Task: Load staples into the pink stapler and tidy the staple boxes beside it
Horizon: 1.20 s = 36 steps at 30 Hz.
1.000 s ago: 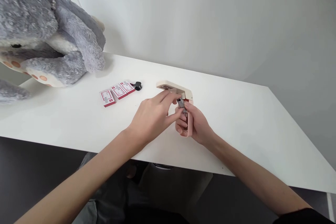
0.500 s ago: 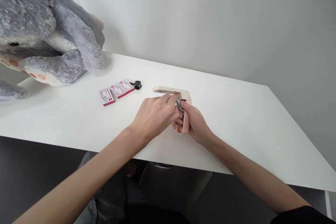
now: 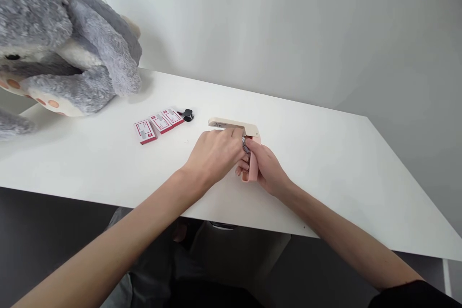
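A pink and cream stapler [image 3: 254, 166] is swung open above the white table, its cream arm [image 3: 231, 124] pointing left and its pink body pointing toward me. My right hand [image 3: 270, 166] is closed around the pink body, thumb pressing near the metal part [image 3: 245, 144] by the hinge. From the left, my left hand [image 3: 218, 154] reaches in with bent fingers closed on the stapler's inside, at that metal part. Its fingertips are mostly hidden, so I cannot see whether they hold anything small.
Several small red-and-white boxes [image 3: 161, 121] lie left of my hands on the white table [image 3: 325, 168]. Beside them sits a small black staple remover [image 3: 186, 115]. A big grey plush toy [image 3: 97, 57] takes up the left end, and a pale wall [image 3: 270, 24] rises behind.
My left fingers have shifted slightly at the metal part, covering more of it. My right hand keeps its hold on the stapler. The whole view has moved a little.
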Each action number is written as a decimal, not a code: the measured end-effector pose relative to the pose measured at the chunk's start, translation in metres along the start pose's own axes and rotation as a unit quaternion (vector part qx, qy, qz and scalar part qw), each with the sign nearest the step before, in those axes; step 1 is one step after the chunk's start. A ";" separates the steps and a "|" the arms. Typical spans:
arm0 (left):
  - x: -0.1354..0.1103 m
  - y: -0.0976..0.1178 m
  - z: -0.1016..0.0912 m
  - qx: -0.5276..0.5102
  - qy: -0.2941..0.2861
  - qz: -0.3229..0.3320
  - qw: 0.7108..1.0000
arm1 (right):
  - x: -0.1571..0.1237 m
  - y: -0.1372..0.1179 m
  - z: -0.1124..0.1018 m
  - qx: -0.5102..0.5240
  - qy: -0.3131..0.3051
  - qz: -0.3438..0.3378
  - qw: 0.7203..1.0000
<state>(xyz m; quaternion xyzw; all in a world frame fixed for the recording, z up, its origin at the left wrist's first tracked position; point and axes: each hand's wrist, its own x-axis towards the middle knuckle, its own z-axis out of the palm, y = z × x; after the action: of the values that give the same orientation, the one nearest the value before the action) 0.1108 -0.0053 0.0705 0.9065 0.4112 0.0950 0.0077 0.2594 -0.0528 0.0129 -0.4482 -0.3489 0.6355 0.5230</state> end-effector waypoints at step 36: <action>-0.006 -0.013 0.031 -0.225 0.139 -0.018 0.964 | 0.007 -0.005 0.000 0.080 0.021 0.026 0.996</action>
<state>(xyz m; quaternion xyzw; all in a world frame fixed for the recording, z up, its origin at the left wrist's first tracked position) 0.1028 0.0003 0.0376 0.8519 0.3925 0.3100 0.1556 0.2605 -0.0451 0.0157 -0.4273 -0.2742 0.6649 0.5479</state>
